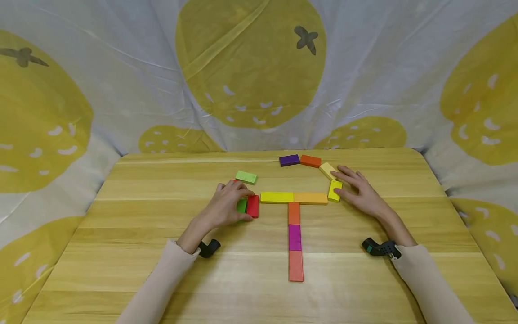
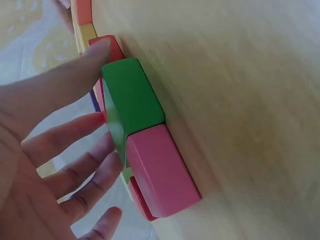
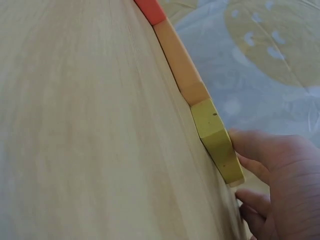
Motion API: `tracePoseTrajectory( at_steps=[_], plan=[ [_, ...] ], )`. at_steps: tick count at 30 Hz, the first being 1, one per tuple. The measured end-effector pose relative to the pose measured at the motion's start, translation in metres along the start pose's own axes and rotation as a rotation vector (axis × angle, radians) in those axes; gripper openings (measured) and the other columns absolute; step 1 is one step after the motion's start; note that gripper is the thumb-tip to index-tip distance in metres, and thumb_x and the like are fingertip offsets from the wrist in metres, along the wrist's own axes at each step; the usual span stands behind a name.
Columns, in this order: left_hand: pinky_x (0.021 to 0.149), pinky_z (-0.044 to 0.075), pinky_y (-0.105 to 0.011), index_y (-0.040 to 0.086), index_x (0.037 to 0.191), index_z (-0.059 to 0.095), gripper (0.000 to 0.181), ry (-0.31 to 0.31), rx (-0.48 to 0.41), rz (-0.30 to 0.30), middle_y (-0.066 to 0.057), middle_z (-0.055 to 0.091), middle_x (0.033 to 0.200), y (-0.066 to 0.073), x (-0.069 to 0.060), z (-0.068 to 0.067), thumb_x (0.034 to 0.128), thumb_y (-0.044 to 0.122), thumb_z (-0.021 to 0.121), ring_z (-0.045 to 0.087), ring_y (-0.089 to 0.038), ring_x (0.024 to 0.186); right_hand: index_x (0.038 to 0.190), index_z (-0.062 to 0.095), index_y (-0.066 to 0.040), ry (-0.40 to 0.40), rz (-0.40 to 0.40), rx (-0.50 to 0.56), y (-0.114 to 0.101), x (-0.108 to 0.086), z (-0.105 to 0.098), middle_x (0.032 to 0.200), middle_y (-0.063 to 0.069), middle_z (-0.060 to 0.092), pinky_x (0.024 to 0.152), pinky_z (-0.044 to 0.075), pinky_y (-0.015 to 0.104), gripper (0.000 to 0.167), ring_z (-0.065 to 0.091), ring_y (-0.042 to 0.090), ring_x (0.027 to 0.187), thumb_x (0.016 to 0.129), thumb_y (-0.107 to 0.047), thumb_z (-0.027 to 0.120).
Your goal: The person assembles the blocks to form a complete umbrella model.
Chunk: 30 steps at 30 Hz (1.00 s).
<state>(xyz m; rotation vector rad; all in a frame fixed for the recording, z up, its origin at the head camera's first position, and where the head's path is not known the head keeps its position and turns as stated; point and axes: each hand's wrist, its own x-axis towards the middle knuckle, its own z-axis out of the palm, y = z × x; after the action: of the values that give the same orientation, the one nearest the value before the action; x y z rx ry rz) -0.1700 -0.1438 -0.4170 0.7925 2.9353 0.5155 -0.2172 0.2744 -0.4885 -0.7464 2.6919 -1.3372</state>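
Left hand [image 1: 226,204] seems to pinch a red block [image 1: 253,207]; right hand [image 1: 360,192], fingers spread, touches a yellow block [image 1: 333,186] at its thumb.

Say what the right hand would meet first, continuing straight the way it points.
The right hand would probably meet the pale yellow block first; exact contact is hard to judge.

No printed text, label, brand or number can be read on the coloured blocks [image 1: 294,237] upon the table [image 1: 133,243], or on the patterned cloth [image 1: 137,85] behind the table.
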Motion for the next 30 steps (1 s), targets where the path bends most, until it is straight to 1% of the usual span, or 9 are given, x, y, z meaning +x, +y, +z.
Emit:
tracePoseTrajectory(
  at_steps=[5,8,11,13,15,18,22,26,30],
  plan=[
    [0.086,0.035,-0.042,0.011,0.126,0.072,0.063,-0.024,-0.014,0.021,-0.007,0.068,0.121,-0.004,0.002,-0.002,0.0715,0.032,0.097,0.061,-0.026,0.113,0.154,0.049,-0.006,0.005,-0.011,0.003,-0.001,0.0,0.001,0.166,0.028,0.028,0.126,-0.003,0.068,0.056,0.017,0.051,0.156,0.102,-0.015,0.065],
    [0.087,0.035,-0.043,0.01,0.127,0.071,0.062,-0.024,-0.083,0.052,-0.008,0.068,0.125,-0.006,0.007,-0.011,0.0738,0.029,0.096,0.062,-0.028,0.111,0.154,0.049,-0.005,0.011,-0.019,0.0,-0.001,0.0,0.001,0.166,0.028,0.028,0.126,-0.003,0.068,0.056,0.017,0.051,0.156,0.102,-0.015,0.066],
    [0.093,0.037,-0.047,0.008,0.131,0.069,0.059,-0.021,-0.173,0.082,-0.01,0.066,0.129,-0.007,0.02,-0.025,0.0786,0.023,0.092,0.063,-0.031,0.112,0.153,0.049,-0.005,0.016,-0.022,-0.005,0.0,0.0,0.0,0.166,0.028,0.028,0.126,-0.002,0.068,0.056,0.017,0.052,0.156,0.101,-0.014,0.066],
    [0.098,0.038,-0.051,0.007,0.133,0.068,0.058,-0.03,-0.22,0.089,-0.011,0.065,0.13,-0.006,0.033,-0.032,0.0808,0.02,0.09,0.063,-0.032,0.113,0.153,0.049,-0.004,0.019,-0.025,-0.005,0.001,0.0,0.0,0.166,0.028,0.029,0.126,-0.002,0.069,0.055,0.018,0.052,0.156,0.101,-0.014,0.066],
    [0.104,0.039,-0.054,0.006,0.134,0.067,0.058,-0.051,-0.231,0.09,-0.012,0.064,0.132,-0.006,0.048,-0.034,0.0821,0.018,0.089,0.063,-0.033,0.115,0.153,0.049,-0.004,0.015,-0.026,-0.003,0.001,0.0,0.002,0.166,0.028,0.029,0.125,-0.002,0.069,0.055,0.017,0.052,0.156,0.101,-0.013,0.066],
    [0.107,0.041,-0.055,0.005,0.135,0.066,0.058,-0.092,-0.23,0.079,-0.012,0.063,0.132,-0.008,0.074,-0.03,0.0825,0.016,0.089,0.063,-0.034,0.116,0.152,0.05,-0.005,0.017,-0.022,-0.008,0.0,0.001,0.002,0.166,0.028,0.03,0.125,-0.001,0.069,0.055,0.018,0.052,0.156,0.101,-0.013,0.066],
    [0.108,0.043,-0.054,0.003,0.135,0.065,0.058,-0.134,-0.223,0.04,-0.013,0.062,0.134,-0.016,0.1,-0.02,0.0829,0.014,0.088,0.062,-0.034,0.117,0.152,0.051,-0.006,0.02,-0.019,-0.008,-0.001,0.003,0.002,0.166,0.027,0.031,0.126,0.0,0.069,0.054,0.019,0.051,0.156,0.1,-0.014,0.067],
    [0.106,0.046,-0.049,0.001,0.133,0.066,0.059,-0.163,-0.19,0.007,-0.016,0.063,0.131,-0.024,0.114,-0.012,0.0805,0.012,0.089,0.062,-0.035,0.117,0.152,0.051,-0.006,0.021,-0.012,-0.004,-0.001,0.002,0.003,0.166,0.026,0.03,0.126,0.0,0.068,0.054,0.019,0.05,0.156,0.101,-0.014,0.066],
    [0.107,0.05,-0.044,0.0,0.134,0.065,0.058,-0.207,-0.213,-0.003,-0.017,0.062,0.131,-0.028,0.12,-0.009,0.0812,0.006,0.087,0.062,-0.035,0.118,0.153,0.051,-0.007,0.024,-0.01,-0.005,-0.001,0.0,0.002,0.166,0.026,0.03,0.126,0.0,0.067,0.054,0.018,0.05,0.156,0.101,-0.014,0.066]
  ],
)
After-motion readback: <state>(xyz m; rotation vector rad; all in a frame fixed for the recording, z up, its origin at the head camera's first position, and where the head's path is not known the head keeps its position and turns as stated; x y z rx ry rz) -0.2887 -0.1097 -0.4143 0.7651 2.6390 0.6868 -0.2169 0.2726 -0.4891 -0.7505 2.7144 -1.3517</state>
